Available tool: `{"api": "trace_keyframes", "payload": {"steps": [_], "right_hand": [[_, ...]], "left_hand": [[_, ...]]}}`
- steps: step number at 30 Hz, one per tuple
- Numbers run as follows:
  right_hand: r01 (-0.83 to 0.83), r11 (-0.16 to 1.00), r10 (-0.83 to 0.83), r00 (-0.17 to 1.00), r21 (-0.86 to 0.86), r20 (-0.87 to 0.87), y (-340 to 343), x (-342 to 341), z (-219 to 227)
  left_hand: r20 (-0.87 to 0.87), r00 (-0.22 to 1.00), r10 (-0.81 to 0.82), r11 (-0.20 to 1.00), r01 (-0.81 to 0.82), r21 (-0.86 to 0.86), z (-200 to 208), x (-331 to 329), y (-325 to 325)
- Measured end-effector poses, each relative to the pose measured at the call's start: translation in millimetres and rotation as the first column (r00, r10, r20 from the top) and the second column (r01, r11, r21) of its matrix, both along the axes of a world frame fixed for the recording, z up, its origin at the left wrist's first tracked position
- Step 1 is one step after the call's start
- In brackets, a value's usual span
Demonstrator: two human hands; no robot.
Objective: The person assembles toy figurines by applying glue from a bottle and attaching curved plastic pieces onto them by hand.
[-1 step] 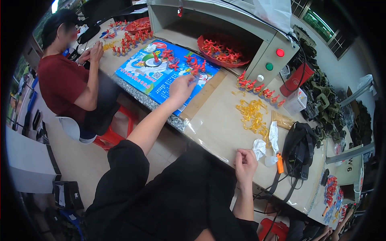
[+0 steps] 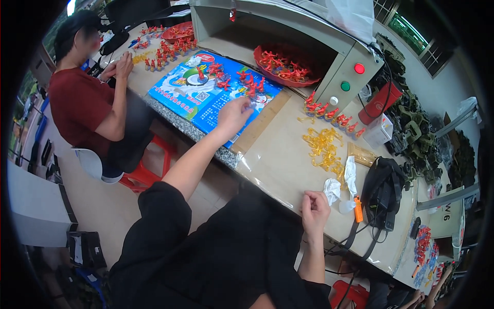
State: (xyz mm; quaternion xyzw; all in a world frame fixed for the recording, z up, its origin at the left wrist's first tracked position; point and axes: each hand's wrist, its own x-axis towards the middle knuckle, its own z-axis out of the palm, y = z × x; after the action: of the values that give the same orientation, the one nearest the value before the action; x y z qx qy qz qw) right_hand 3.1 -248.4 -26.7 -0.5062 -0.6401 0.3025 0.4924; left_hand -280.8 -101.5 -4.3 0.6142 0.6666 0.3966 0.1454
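My left hand (image 2: 235, 117) reaches over a blue printed sheet (image 2: 177, 100), its fingers curled together by a small red figurine (image 2: 250, 89) with a bluish base. What those fingertips hold, if anything, is too small to make out. Other red figurines stand or lie around it on the sheet, one of them on a round white printed patch. My right hand (image 2: 315, 210) rests at the front edge of the worktable, thumb against curled fingers, with nothing visible in it. Nearest to that hand are a crumpled white tissue (image 2: 332, 191) and a pile of yellow translucent plastic pieces (image 2: 324, 148).
A red tray (image 2: 280, 72) heaped with figurines sits in the opening of a grey machine, beside red and green buttons. Figurines line up by a red canister (image 2: 380, 102). An orange lighter (image 2: 358, 209) and black bag (image 2: 382, 193) lie rightward. A co-worker (image 2: 85, 92) sits at left.
The view has shifted very slightly. My left hand sits a touch lower, a little farther from the figurine; my right hand stays put.
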Motion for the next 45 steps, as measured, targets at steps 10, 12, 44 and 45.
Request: {"api": "trace_keyframes", "payload": {"steps": [10, 12, 44, 45], "right_hand": [[0.198, 0.955, -0.146, 0.961, 0.220, -0.233, -20.5, 10.3, -15.1], [0.292, 0.918, -0.220, 0.938, 0.267, -0.267, -31.4, 18.7, -14.9], [0.493, 0.870, -0.467, 0.829, 0.008, -0.307, -10.2, 64.7, 13.9], [0.486, 0.873, -0.475, 0.832, -0.037, -0.285, -8.6, 59.4, 20.6]], "left_hand": [[0.939, -0.334, -0.079, 0.758, 0.591, 0.274, -8.9, 80.7, -84.9], [0.921, -0.383, -0.071, 0.700, 0.639, 0.319, -11.3, 98.1, -95.6], [0.855, 0.150, -0.496, 0.711, 0.635, 0.301, -17.4, 154.7, -86.5], [0.814, 0.226, -0.535, 0.733, 0.603, 0.314, -20.8, 158.1, -85.6]]}}
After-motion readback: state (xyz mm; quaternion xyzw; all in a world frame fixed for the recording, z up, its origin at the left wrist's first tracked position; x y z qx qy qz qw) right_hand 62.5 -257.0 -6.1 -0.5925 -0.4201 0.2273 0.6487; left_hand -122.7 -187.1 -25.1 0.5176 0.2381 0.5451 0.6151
